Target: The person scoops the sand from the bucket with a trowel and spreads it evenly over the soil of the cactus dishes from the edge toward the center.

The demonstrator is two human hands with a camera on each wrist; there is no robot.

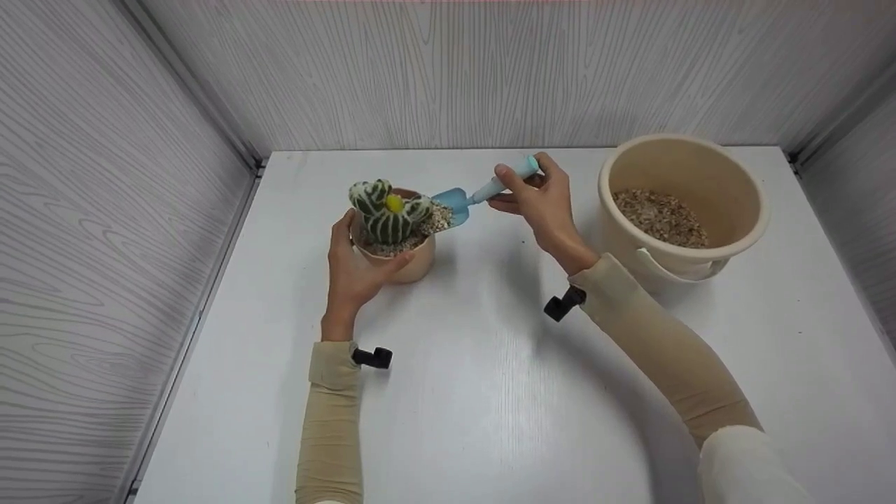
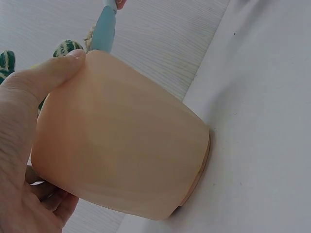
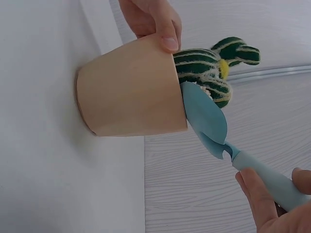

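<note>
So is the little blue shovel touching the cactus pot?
Touching. In the right wrist view the blue shovel blade rests against the rim of the pot, beside the cactus, with no gap showing.

- Matt, smooth peach pot [image 1: 413, 262], faintly grained.
- Knitted yarn cactus [image 1: 388, 210], fuzzy.
- Smooth blue plastic trowel [image 1: 483, 192].
- Glossy cream plastic bucket [image 1: 728, 182] holding rough gravel [image 1: 661, 217].
- White surface [image 1: 490, 392], slight sheen.
</note>
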